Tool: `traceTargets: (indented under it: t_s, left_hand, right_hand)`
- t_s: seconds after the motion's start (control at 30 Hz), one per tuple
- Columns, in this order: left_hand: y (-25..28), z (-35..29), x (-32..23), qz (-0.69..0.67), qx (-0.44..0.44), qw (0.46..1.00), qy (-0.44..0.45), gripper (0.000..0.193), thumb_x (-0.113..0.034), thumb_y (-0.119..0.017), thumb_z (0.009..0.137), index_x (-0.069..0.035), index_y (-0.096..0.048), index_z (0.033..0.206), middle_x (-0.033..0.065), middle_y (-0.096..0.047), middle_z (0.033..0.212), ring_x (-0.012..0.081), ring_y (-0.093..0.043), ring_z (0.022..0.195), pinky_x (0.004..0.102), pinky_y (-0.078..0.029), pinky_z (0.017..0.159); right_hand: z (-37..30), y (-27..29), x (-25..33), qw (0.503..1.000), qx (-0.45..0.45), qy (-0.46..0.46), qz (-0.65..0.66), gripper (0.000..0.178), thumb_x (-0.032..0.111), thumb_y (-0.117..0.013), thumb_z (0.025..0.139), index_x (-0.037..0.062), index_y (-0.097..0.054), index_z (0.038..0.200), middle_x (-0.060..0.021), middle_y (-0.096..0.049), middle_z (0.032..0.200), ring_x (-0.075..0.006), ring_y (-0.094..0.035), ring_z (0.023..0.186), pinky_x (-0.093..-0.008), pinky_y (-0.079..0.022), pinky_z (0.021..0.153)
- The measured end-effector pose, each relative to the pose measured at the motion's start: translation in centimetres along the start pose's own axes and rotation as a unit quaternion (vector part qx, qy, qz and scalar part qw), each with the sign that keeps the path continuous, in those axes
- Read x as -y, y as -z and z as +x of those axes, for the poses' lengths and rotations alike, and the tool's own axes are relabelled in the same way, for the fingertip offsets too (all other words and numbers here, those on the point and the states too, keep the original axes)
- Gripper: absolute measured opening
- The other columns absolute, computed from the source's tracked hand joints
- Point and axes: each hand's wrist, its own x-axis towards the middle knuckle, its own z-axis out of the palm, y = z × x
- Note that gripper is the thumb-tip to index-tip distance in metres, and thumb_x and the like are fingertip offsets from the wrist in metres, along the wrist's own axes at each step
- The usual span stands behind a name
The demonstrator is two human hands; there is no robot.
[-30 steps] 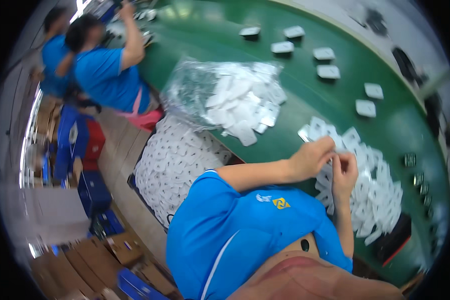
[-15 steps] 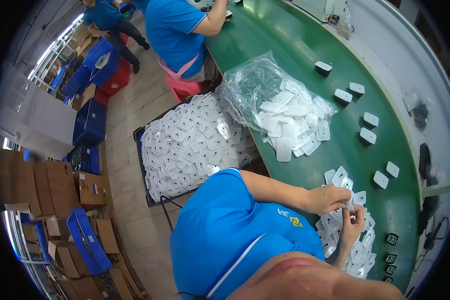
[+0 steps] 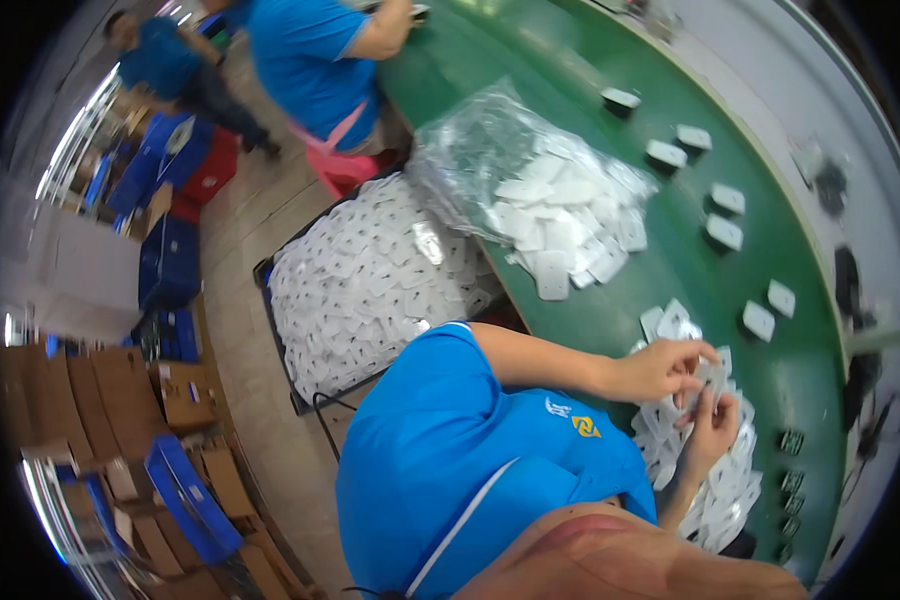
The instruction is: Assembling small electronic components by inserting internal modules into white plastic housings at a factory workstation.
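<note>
A small translucent white plastic cover [image 3: 711, 374] is held up over a loose heap of similar white covers [image 3: 722, 505]. My left hand [image 3: 660, 371] is at its far side, with the forefinger stretched along the top edge and the other fingers curled. My right hand [image 3: 716, 428] pinches it from the near side between thumb and fingertips. Motion blur and the fingers hide part of the piece, so its outline is unclear. Both hands stay above the green table [image 3: 610, 335], close together.
A clear plastic bag [image 3: 470, 150] spills white covers farther along the table. Several white-topped dark blocks [image 3: 724, 232] and small dark square parts [image 3: 791, 442] line the far side. A black-rimmed bin [image 3: 295, 385] of covers stands at left. A co-worker in blue [image 3: 300, 60] sits beyond.
My left fingers have opened out from a tight pinch, with the forefinger now extended. The right hand still grips the cover. The whole view has shifted slightly and blurred.
</note>
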Motion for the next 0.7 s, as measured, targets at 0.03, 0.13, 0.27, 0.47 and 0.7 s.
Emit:
traceTargets:
  t_s: [0.03,0.13,0.27,0.47,0.7]
  left_hand:
    - [-0.2,0.1,0.4,-0.028,-0.006,1.000,0.000,0.026,0.004,-0.055,0.082,-0.003,-0.050,0.106,0.0052,-0.053,0.077,0.0125,-0.057,0.062,0.0231,-0.047,0.056]
    - [-0.4,0.4,2.0,0.008,-0.014,1.000,0.019,0.026,0.000,-0.055,0.083,-0.003,-0.050,0.109,0.0047,-0.053,0.081,0.0093,-0.054,0.067,0.0191,-0.044,0.058]
    - [-0.7,2.2,0.7,0.168,0.011,0.986,-0.015,0.026,-0.006,-0.056,0.084,-0.004,-0.056,0.109,0.0041,-0.057,0.089,0.0102,-0.051,0.073,0.0210,-0.042,0.063]
    - [-1.7,9.7,-2.2,0.192,0.032,0.976,-0.099,0.031,0.002,-0.051,0.084,-0.004,-0.057,0.113,0.0018,-0.054,0.085,0.0112,-0.049,0.075,0.0223,-0.041,0.067]
    - [-7.0,18.2,0.1,0.380,0.144,0.903,-0.140,0.022,-0.002,-0.052,0.081,-0.005,-0.062,0.100,0.0087,-0.060,0.085,0.0238,-0.053,0.074,0.0342,-0.044,0.068]
  right_hand:
    - [-0.1,-0.1,0.0,1.000,-0.009,0.004,0.017,0.008,0.005,-0.057,0.087,0.0016,-0.050,0.090,-0.0051,-0.052,0.071,-0.0103,-0.049,0.048,-0.0196,-0.043,0.041]
    - [0.0,-0.5,0.5,0.999,-0.008,0.013,0.046,0.012,0.003,-0.054,0.088,0.0013,-0.047,0.097,-0.0073,-0.054,0.077,-0.0118,-0.052,0.050,-0.0192,-0.044,0.044]
    - [-0.4,-0.1,1.4,0.994,0.010,-0.008,0.109,0.030,-0.001,-0.055,0.084,0.0011,-0.043,0.111,-0.0115,-0.055,0.089,-0.0141,-0.055,0.056,-0.0213,-0.047,0.051]
    - [-0.6,6.3,3.7,0.997,-0.042,0.050,-0.053,0.033,0.005,-0.062,0.080,0.0056,-0.051,0.111,-0.0065,-0.058,0.093,-0.0122,-0.055,0.075,-0.0219,-0.043,0.063]
    - [6.9,19.0,1.3,0.763,-0.316,0.033,-0.563,0.027,0.031,-0.058,0.086,0.0052,-0.057,0.094,-0.0072,-0.058,0.084,-0.0197,-0.058,0.072,-0.0315,-0.047,0.064]
